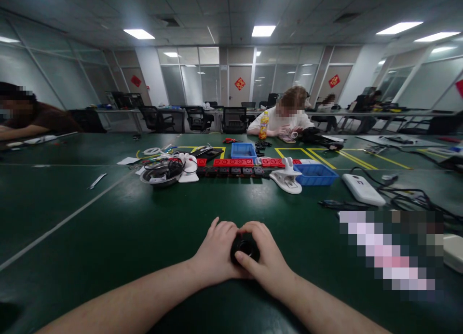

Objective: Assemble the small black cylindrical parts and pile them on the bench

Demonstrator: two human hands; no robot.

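Observation:
Between my two hands is a small round black object (245, 247) with a dark, shiny hollow in its top; its exact kind cannot be made out. My left hand (219, 249) is closed around its left side, with most of the fingers hidden behind it. From the right, my right hand (269, 257) grips the object, its thumb across the near rim and its fingers curled over the far edge. Both hands are low over the green table (162, 257), close to its near side.
Across the table stand a metal bowl of cables (162, 177), red socket blocks (233, 163), a white clip base (287, 177) and blue bins (314, 175). A white power bank (363, 189) and black cables lie at right. A person (289, 112) sits opposite, another at far left.

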